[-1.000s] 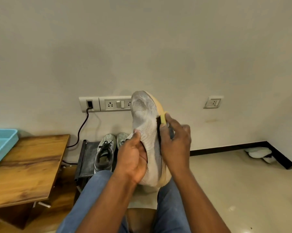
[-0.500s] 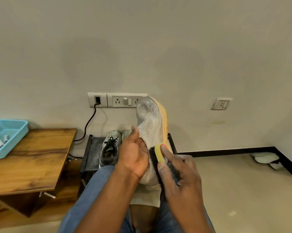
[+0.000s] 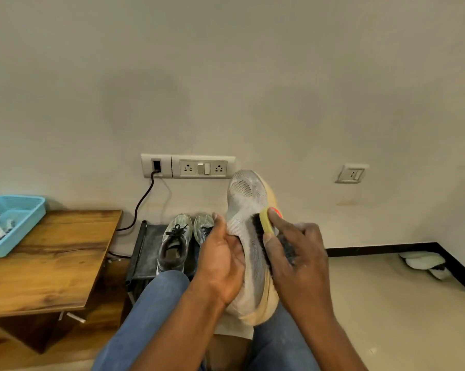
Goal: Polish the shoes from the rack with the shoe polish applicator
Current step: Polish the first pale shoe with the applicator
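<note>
A white knit shoe (image 3: 246, 202) with a tan sole stands toe-up between my knees. My left hand (image 3: 222, 261) grips its left side near the opening. My right hand (image 3: 297, 257) holds a polish brush (image 3: 266, 223) with a yellow back and black bristles. The bristles press against the shoe's right side at mid-length. A low black shoe rack (image 3: 145, 247) stands by the wall behind. On it sits a pair of grey-green sneakers (image 3: 176, 236) with black laces.
A wooden table (image 3: 49, 261) stands at the left with a blue plastic basket (image 3: 25, 220) of small items. A socket strip (image 3: 188, 167) with a black cable is on the wall. White cloth-like things (image 3: 424, 263) lie in the right floor corner.
My right hand slid the brush down the shoe's side toward the heel, then back up to mid-length. My left hand kept its hold on the shoe.
</note>
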